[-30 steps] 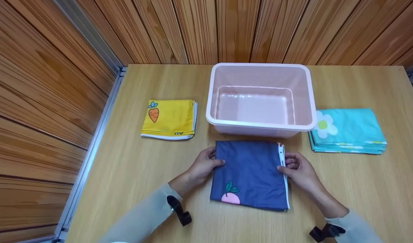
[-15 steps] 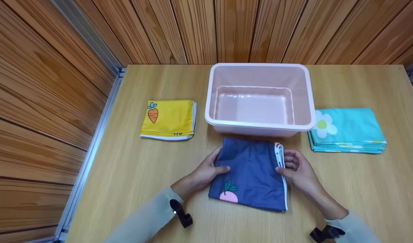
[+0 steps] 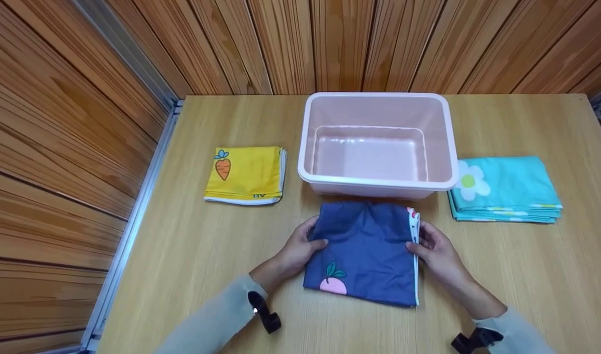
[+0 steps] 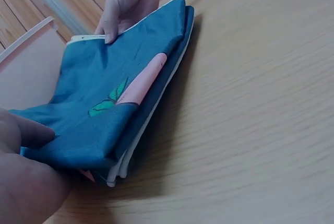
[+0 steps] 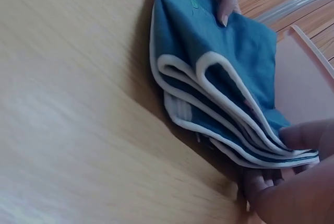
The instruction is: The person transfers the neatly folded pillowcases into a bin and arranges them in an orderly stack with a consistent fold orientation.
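A folded navy cloth [image 3: 366,250] with a pink fruit print lies on the wooden table [image 3: 192,246] just in front of the pink tub [image 3: 305,142]. My left hand [image 3: 300,243] pinches its left edge, thumb on top. My right hand [image 3: 430,248] pinches the right, white-trimmed edge. The far part of the cloth is lifted and rumpled; its near edge rests on the table. In the left wrist view my left hand [image 4: 26,166] holds the cloth [image 4: 109,114] and the right hand [image 4: 128,4] grips the far side. The right wrist view shows the cloth's [image 5: 219,67] layered white edges pinched by my right hand [image 5: 292,177].
The pink tub is empty and open-topped. A folded yellow cloth [image 3: 246,173] with a carrot print lies left of it. A folded turquoise cloth [image 3: 506,189] with a flower print lies right of it. Wooden walls close the left and back sides.
Both hands have raised the cloth's far part off the table and pushed it inward, so it now looks bunched near the tub. The tub and other cloths have not moved.
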Demonstrator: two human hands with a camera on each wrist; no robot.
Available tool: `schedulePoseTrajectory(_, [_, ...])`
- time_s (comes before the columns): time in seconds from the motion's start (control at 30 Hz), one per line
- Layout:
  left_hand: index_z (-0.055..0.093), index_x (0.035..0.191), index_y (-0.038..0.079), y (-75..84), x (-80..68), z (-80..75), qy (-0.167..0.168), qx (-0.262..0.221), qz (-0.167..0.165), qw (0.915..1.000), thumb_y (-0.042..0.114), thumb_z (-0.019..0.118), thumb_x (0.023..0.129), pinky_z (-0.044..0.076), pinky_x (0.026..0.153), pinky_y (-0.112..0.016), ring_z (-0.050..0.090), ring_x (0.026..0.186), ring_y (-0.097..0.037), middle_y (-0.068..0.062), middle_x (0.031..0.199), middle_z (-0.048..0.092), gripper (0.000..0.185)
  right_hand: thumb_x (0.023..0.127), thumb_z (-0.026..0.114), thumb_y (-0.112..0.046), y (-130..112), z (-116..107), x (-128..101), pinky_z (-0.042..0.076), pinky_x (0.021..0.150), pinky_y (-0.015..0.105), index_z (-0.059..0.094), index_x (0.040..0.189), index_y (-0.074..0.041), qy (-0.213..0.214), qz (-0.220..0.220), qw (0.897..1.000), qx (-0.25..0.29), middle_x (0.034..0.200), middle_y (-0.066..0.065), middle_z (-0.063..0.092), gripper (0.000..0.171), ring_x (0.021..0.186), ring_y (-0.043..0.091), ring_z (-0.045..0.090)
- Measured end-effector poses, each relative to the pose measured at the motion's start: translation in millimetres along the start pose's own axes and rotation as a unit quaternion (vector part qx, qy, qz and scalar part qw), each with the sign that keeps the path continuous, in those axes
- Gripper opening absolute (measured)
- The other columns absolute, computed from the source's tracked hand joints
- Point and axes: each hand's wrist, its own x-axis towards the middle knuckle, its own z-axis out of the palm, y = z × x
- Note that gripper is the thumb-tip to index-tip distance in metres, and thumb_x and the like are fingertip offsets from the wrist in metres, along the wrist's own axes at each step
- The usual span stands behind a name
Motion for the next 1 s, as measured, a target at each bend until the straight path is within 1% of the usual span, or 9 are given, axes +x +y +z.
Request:
schedulePoseTrajectory(0.2, [0.042,0.151,0.014,-0.4,0.2,-0.9,-0.013,0.017,0.017,0.9996,-0.007,0.041,0.103,0.021,0.123,-0.048,0.037,0.144,-0.023,-0.003,0.154,0.045,0.052,0.105,0.045,0.004,1.7,1.4,1.3,0.042,0.097,0.010,0.026,0.155,0.002,0.011,-0.040,0.999,0.011,0.155,0.026,0.038,0.054,0.120,-0.004,0.048])
schedulePoseTrajectory(0.33, [0.043,0.149,0.012,0.2,0.4,-0.8,-0.017,-0.015,0.022,0.9995,-0.006,0.040,0.103,0.027,0.121,-0.047,0.042,0.140,-0.024,-0.003,0.152,0.049,0.050,0.106,0.039,0.005,2.5,0.5,1.1,0.039,0.100,0.008,0.015,0.161,-0.004,0.003,-0.046,0.998,0.044,0.160,0.022,0.031,0.061,0.129,0.000,0.042])
schedulePoseTrajectory(0.43, [0.037,0.154,0.006,-1.5,1.1,0.0,-0.014,-0.034,0.031,0.9988,-0.008,0.041,0.102,0.026,0.122,-0.045,0.039,0.144,-0.025,-0.008,0.156,0.045,0.054,0.106,0.037,0.004,4.8,0.9,1.5,0.038,0.102,0.009,0.009,0.163,-0.007,-0.006,-0.050,0.996,0.067,0.163,0.020,0.028,0.064,0.133,0.001,0.040])
schedulePoseTrajectory(0.5, [0.032,0.157,0.003,-3.9,1.8,0.6,-0.010,-0.035,0.038,0.9986,-0.008,0.041,0.102,0.024,0.122,-0.044,0.036,0.147,-0.025,-0.011,0.158,0.042,0.057,0.106,0.037,0.005,6.7,1.9,2.1,0.038,0.102,0.010,0.012,0.161,-0.005,-0.007,-0.055,0.997,0.061,0.161,0.020,0.030,0.061,0.132,0.001,0.042])
schedulePoseTrajectory(0.63, [0.026,0.159,0.002,-8.7,2.7,1.3,0.007,-0.016,0.049,0.9987,-0.008,0.039,0.103,0.023,0.123,-0.045,0.032,0.149,-0.027,-0.013,0.160,0.038,0.058,0.107,0.037,0.002,8.3,3.1,3.2,0.038,0.102,0.011,0.017,0.158,-0.003,-0.003,-0.057,0.998,0.027,0.160,0.022,0.033,0.055,0.139,0.012,0.041])
schedulePoseTrajectory(0.77, [0.021,0.162,0.008,-9.8,2.0,2.2,0.032,0.022,0.044,0.9983,-0.003,0.043,0.105,0.018,0.124,-0.045,0.025,0.153,-0.025,-0.010,0.165,0.030,0.062,0.109,0.039,-0.004,9.5,3.4,2.6,0.030,0.106,0.008,0.004,0.163,-0.008,-0.001,-0.074,0.997,-0.010,0.169,0.019,0.013,0.065,0.154,0.031,0.017])
schedulePoseTrajectory(0.9, [0.010,0.165,0.019,-10.3,-0.1,3.3,0.053,0.084,0.041,0.9943,0.008,0.054,0.105,0.012,0.125,-0.046,0.013,0.156,-0.022,-0.001,0.170,0.015,0.075,0.107,0.051,-0.008,14.3,5.8,0.4,0.025,0.106,0.005,-0.006,0.164,-0.017,0.001,-0.121,0.992,-0.034,0.171,0.014,-0.002,0.082,0.155,0.038,0.005])
schedulePoseTrajectory(0.93, [0.008,0.165,0.023,-10.8,-0.6,3.6,0.054,0.100,0.044,0.9926,0.011,0.057,0.104,0.011,0.125,-0.046,0.010,0.156,-0.021,0.003,0.171,0.012,0.079,0.105,0.055,-0.008,15.4,6.8,-0.3,0.024,0.110,0.009,-0.004,0.165,-0.018,-0.001,-0.134,0.990,-0.039,0.170,0.013,-0.003,0.084,0.155,0.038,0.003])
schedulePoseTrajectory(1.0, [0.005,0.165,0.028,-12.0,-1.5,4.4,0.052,0.126,0.060,0.9888,0.013,0.062,0.102,0.011,0.125,-0.047,0.007,0.157,-0.019,0.008,0.171,0.008,0.087,0.101,0.062,-0.008,18.0,8.7,-2.0,0.018,0.121,0.024,0.005,0.166,-0.020,-0.003,-0.152,0.987,-0.054,0.170,0.013,-0.006,0.087,0.154,0.039,0.000])
